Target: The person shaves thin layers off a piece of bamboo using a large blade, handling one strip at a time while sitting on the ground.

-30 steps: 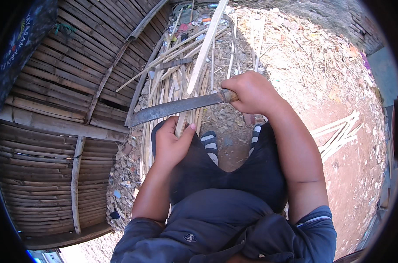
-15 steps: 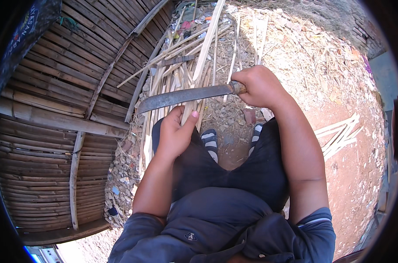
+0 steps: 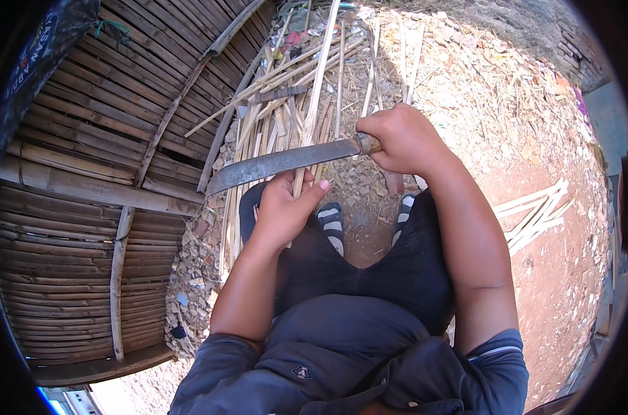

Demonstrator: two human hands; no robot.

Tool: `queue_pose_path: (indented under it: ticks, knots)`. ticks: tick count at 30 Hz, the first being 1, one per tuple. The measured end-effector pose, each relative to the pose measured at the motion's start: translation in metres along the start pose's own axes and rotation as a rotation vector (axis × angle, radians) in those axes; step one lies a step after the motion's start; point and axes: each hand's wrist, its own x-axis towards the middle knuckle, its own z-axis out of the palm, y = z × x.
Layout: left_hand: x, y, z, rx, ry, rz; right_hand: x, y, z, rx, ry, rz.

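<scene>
My right hand [image 3: 405, 140] is wrapped round the wooden handle of a machete [image 3: 281, 163]. Its long, dark, curved blade points left and lies across a pale bamboo strip [image 3: 317, 90]. That strip runs away from me toward the far edge of the view. Just below the blade, my left hand [image 3: 285, 209] grips the near end of the strip, thumb on one side and fingers on the other. The blade hides part of the strip and of the left fingertips. Whether the edge touches the strip I cannot tell.
Several loose bamboo strips [image 3: 262, 135] lie on the littered ground ahead and left. A bamboo slat wall [image 3: 79, 131] stands close on the left. More cut strips [image 3: 539, 211] lie on the bare earth at right. My sandalled feet [image 3: 331, 225] are beneath my hands.
The machete has shifted slightly left and toward me. My left hand has moved a little to the right, and the bamboo strip now shows a narrower side and leans less.
</scene>
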Motion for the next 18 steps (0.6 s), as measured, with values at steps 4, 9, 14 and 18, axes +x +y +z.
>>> queue_pose_path:
  ticks: [4, 9, 14, 18]
  knots:
    - [0.001, -0.006, -0.003, 0.107, -0.015, -0.017, -0.002, 0.015, 0.001, 0.005, 0.13, 0.1]
    - [-0.002, -0.007, -0.002, 0.103, -0.026, 0.001, -0.003, 0.012, 0.001, -0.051, 0.073, 0.018]
    - [-0.009, -0.013, -0.006, 0.152, -0.027, 0.031, -0.004, 0.023, -0.002, -0.04, 0.178, 0.177]
    - [-0.015, -0.005, -0.007, 0.216, -0.039, 0.0, -0.005, 0.019, -0.005, -0.09, 0.076, 0.133]
